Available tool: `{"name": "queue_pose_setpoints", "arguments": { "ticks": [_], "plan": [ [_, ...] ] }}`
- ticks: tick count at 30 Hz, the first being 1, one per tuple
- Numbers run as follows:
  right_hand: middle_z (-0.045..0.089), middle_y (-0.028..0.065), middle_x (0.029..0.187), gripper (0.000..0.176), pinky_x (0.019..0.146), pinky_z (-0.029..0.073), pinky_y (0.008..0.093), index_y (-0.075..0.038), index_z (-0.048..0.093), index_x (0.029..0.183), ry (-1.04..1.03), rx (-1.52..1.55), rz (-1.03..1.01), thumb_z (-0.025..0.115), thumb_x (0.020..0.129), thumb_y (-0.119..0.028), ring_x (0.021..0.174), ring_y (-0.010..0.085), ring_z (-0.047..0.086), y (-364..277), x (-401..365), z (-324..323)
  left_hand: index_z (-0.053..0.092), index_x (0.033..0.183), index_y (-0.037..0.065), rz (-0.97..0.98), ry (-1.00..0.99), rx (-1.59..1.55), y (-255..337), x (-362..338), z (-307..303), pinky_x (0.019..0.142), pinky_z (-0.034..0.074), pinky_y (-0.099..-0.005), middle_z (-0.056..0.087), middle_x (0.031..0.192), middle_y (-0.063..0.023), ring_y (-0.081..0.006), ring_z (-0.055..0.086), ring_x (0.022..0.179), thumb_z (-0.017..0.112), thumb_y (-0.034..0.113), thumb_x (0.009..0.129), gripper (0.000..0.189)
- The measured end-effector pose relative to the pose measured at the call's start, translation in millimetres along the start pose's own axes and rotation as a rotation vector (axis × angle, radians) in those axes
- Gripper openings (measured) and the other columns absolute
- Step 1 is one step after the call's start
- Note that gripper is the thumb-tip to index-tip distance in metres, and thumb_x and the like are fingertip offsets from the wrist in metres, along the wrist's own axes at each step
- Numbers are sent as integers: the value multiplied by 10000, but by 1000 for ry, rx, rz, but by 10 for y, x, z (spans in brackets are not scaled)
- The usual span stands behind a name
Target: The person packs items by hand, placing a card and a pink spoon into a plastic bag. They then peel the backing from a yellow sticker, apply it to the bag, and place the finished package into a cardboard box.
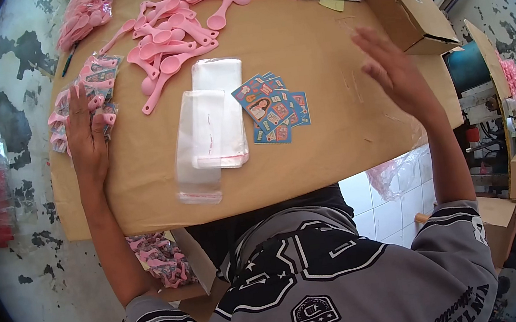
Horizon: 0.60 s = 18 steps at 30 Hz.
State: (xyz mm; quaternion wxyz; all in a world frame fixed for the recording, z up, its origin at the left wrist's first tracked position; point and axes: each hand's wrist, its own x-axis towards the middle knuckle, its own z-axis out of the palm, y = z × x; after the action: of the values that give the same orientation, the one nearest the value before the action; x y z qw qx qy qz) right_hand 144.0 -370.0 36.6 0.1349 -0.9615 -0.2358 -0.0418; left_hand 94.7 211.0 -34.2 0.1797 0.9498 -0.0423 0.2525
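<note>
My left hand point(86, 127) lies flat with its fingers stretched out, against a stack of packed pink spoons point(96, 68) in clear bags with printed cards. My right hand point(390, 70) is open over the right side of the table, fingers apart and holding nothing. Between the hands lie a stack of clear plastic bags point(216, 76) and a single clear bag point(200, 190) overlapping it. Beside them, blue printed cards point(262, 106) are fanned out on the brown paper. Loose pink spoons point(172, 62) form a heap farther back.
Brown paper covers the table point(335, 158). At the back left is a bag of pink spoons point(86, 18); a pen point(68, 60) lies near it. A cardboard box point(407, 11) stands at the right edge. Below the table, another box holds packed spoons point(164, 259).
</note>
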Motion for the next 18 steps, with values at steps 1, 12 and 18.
{"name": "queue_pose_setpoints", "arguments": {
  "ticks": [1,12,18],
  "plan": [
    [428,146,1650,638,1280,235,528,-124,543,1538,-60,11,-56,454,1079,-559,1552,330,346,-69,-69,30,359,1658,161,-32,10,-114,10,8,-12,1265,240,-503,357,1709,-103,-292,448,1502,458,341,1134,562],
    [670,160,1408,391,1142,450,438,-56,742,1247,194,196,-6,559,1090,-364,1372,312,584,168,-467,-127,501,1566,65,-175,148,-190,287,-14,-168,1063,507,-375,607,1510,-149,-245,649,1296,545,182,1108,475],
    [710,49,837,417,684,514,277,28,714,1058,-286,706,300,512,1130,-330,752,110,665,224,-696,-167,605,1469,59,34,291,-18,243,26,-165,978,559,-352,647,1462,-129,-232,660,1270,573,179,1095,394]
  ]
}}
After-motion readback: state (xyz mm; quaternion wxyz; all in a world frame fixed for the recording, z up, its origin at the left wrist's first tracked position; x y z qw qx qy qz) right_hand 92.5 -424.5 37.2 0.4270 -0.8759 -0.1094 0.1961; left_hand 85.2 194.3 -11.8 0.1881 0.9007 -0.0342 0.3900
